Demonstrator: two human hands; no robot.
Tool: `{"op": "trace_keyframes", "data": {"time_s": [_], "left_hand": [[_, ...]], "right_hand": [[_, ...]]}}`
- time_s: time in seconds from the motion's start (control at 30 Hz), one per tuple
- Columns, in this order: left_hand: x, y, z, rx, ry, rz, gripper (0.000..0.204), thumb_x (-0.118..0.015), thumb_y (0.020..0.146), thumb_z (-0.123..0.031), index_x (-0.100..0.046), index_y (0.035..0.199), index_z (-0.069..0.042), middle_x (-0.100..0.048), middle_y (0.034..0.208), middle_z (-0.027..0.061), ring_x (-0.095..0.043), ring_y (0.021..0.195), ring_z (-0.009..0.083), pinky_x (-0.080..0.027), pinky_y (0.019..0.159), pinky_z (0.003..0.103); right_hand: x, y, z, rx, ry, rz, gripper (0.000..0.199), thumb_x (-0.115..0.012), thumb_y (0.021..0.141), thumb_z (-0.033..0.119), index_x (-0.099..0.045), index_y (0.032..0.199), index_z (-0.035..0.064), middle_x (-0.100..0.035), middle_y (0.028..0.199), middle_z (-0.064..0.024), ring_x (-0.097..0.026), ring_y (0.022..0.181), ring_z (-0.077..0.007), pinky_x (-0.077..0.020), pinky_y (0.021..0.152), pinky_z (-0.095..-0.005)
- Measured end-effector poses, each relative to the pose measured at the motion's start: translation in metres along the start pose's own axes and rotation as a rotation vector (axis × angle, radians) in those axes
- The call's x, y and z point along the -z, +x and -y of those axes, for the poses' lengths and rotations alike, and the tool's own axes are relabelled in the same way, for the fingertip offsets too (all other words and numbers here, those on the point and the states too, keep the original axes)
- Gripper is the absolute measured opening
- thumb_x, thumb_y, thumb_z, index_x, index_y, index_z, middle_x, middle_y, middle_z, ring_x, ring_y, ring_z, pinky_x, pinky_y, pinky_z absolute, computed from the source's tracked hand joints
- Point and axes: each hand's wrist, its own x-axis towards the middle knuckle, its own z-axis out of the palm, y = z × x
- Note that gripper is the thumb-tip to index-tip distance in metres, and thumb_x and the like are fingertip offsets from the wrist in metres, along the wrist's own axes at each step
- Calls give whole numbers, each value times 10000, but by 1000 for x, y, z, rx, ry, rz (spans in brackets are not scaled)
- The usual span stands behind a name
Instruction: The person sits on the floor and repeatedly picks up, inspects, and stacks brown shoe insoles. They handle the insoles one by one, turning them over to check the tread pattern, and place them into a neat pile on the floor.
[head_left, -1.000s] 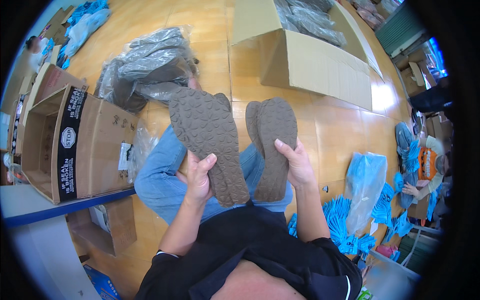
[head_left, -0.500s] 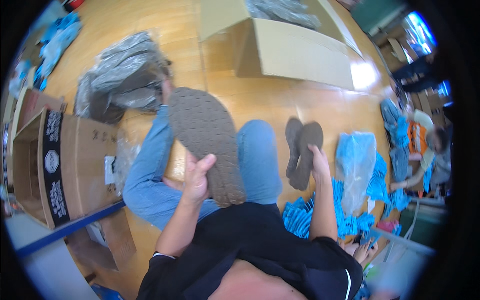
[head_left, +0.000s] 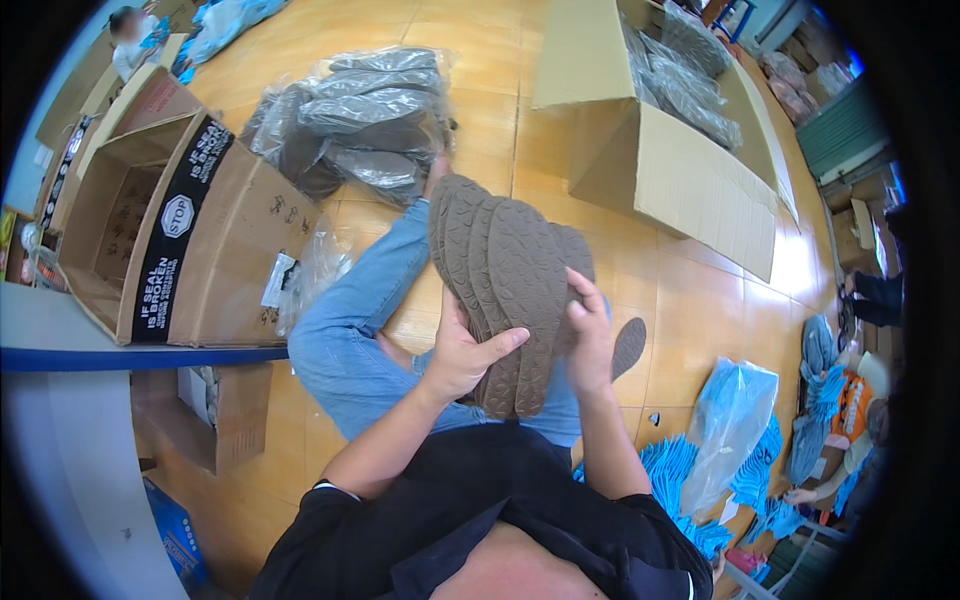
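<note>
My left hand (head_left: 468, 350) is closed round the lower left side of a fanned stack of brown shoe soles (head_left: 520, 270), its thumb pressed on the top one. The soles stand tilted over my lap, wide ends up, with a patterned surface facing me. My right hand (head_left: 588, 330) grips the right edge of the stack with curled fingers, beside a sole (head_left: 575, 245) that sits behind the others. Part of that sole is hidden. One more brown sole (head_left: 628, 346) shows past my right wrist, apparently on the floor.
Clear bags of soles (head_left: 370, 120) lie beyond my left foot. An open carton (head_left: 700, 205) with bagged soles stands far right, another carton (head_left: 230, 240) at left by a blue-edged table (head_left: 150, 358). Blue bundles (head_left: 670, 470) and a plastic bag (head_left: 735, 420) lie at right, near another person (head_left: 860, 430).
My right hand has come left with its sole to the stack in my left hand. The stack now shows fanned out. My view has turned, shifting the surroundings right and down.
</note>
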Motion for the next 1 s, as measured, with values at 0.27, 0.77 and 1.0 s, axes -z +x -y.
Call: {"op": "trace_keyframes", "data": {"time_s": [0.27,0.77,1.0], "left_hand": [[28,-10,-11,37,-124,-128,738,-649,827,58,-246,1431,-73,-455,1340,103,-472,1241,204,-392,1054,371],[21,-8,-17,226,-579,-50,468,-526,933,-95,-339,1360,-56,-549,1223,175,-627,1016,338,-567,763,416],[2,-3,-8,71,-114,-129,547,-556,932,-44,-281,1406,-43,-497,1330,99,-495,1223,181,-414,1033,338]], "right_hand": [[-1,15,-1,-52,251,-176,428,-474,945,118,-437,1361,28,-475,1338,-142,-473,1226,-210,-410,1020,-357],[-8,6,7,23,156,-268,521,-503,954,81,-331,1441,12,-385,1433,-160,-381,1313,-224,-283,1107,-336],[-23,-11,-2,46,-208,-123,535,-593,928,136,-384,1405,15,-448,1364,-145,-420,1273,-228,-309,1092,-355]]}}
